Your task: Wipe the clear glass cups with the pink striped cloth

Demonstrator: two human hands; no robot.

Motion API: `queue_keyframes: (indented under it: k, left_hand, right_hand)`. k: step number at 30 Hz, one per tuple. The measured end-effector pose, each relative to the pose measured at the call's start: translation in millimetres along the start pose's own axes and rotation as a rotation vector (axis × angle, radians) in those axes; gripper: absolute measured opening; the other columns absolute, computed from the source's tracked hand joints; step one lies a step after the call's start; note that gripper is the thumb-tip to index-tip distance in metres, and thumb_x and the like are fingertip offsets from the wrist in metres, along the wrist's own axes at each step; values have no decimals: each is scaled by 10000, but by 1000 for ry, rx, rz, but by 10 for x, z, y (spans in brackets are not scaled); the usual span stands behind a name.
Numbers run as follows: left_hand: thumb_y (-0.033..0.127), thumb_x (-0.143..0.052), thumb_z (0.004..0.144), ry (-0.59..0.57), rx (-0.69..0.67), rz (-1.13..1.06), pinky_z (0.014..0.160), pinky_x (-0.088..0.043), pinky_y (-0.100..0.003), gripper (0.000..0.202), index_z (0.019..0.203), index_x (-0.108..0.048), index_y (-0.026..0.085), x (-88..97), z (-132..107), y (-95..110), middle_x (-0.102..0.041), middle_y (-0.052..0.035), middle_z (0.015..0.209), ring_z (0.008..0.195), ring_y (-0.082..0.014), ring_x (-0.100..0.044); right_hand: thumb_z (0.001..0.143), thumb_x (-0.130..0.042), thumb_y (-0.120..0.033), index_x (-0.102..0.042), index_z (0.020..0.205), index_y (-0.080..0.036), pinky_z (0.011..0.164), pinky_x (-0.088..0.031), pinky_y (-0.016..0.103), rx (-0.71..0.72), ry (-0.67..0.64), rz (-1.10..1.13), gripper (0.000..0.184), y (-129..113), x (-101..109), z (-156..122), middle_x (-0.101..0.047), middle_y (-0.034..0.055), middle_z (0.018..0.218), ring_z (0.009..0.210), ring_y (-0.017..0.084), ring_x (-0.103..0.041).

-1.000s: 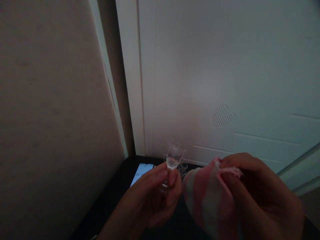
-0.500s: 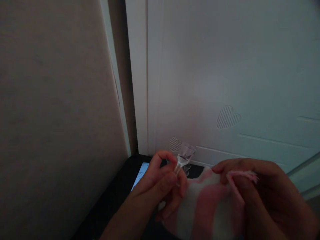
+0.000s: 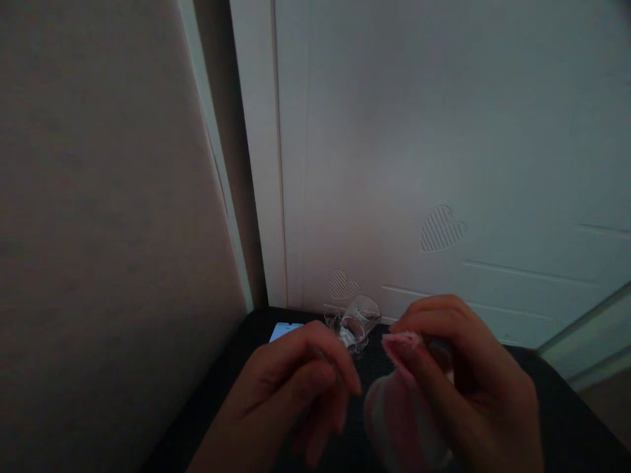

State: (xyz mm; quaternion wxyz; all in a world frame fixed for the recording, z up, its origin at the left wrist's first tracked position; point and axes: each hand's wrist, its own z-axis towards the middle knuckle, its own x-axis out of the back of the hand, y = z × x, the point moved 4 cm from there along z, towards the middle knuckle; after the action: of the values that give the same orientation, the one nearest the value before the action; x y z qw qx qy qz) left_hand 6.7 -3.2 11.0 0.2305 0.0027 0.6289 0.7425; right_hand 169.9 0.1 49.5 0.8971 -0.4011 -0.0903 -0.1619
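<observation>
My left hand is slightly blurred, its fingers loosely curled and apart, with nothing visible between them. Just beyond its index finger a small clear glass leans to the right. The glass's lower end is near the finger; I cannot make out any contact. My right hand pinches the edge of a pink-and-white striped cloth between thumb and fingers. The cloth hangs bunched below, partly hidden by that hand.
A lit phone lies on the black tabletop, behind my left hand. Clear wavy-edged pieces show around the glass. A white panel with heart reliefs rises at the back, and a brownish wall stands at the left.
My left hand has come away from the glass it was holding and has moved lower. The cloth, spread between both hands before, now hangs bunched from my right hand, which has moved left.
</observation>
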Motion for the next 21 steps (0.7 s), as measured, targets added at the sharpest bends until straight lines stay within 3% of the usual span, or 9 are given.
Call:
queue_keyframes:
  k: [6, 10, 16, 21]
  left_hand:
    - [228, -517, 948, -74, 47, -3, 385, -339, -119, 189, 946, -705, 249, -56, 44, 28, -725, -4, 808, 510, -69, -623]
    - [216, -546, 937, -32, 60, 16, 407, -357, -93, 152, 957, -683, 278, -59, 44, -3, -737, 18, 812, 529, -55, -629]
    - [267, -592, 906, 30, 49, 75, 393, -353, -105, 91, 931, -679, 258, -53, 40, 49, -749, 1, 784, 512, -74, -626]
    - [333, -619, 881, 112, -18, 270, 396, -380, -102, 122, 975, -690, 300, -59, 26, 78, -690, 46, 596, 437, -61, -533]
  right_hand:
    - [813, -661, -110, -634, 803, -267, 510, -412, 198, -22, 82, 29, 160, 30, 11, -26, -573, -50, 729, 639, 107, -539]
    - [814, -657, -100, -619, 795, -265, 469, -397, 178, -72, 120, 69, 170, 30, 10, -52, -557, -62, 703, 591, 88, -519]
    - [788, -657, -55, -635, 778, -259, 481, -390, 203, -23, 93, 113, 205, -23, -9, -59, -573, -49, 746, 627, 96, -529]
    - [783, -660, -39, -656, 805, -246, 482, -411, 190, 69, 3, 130, 209, -77, -53, -68, -566, -42, 795, 637, 82, -553]
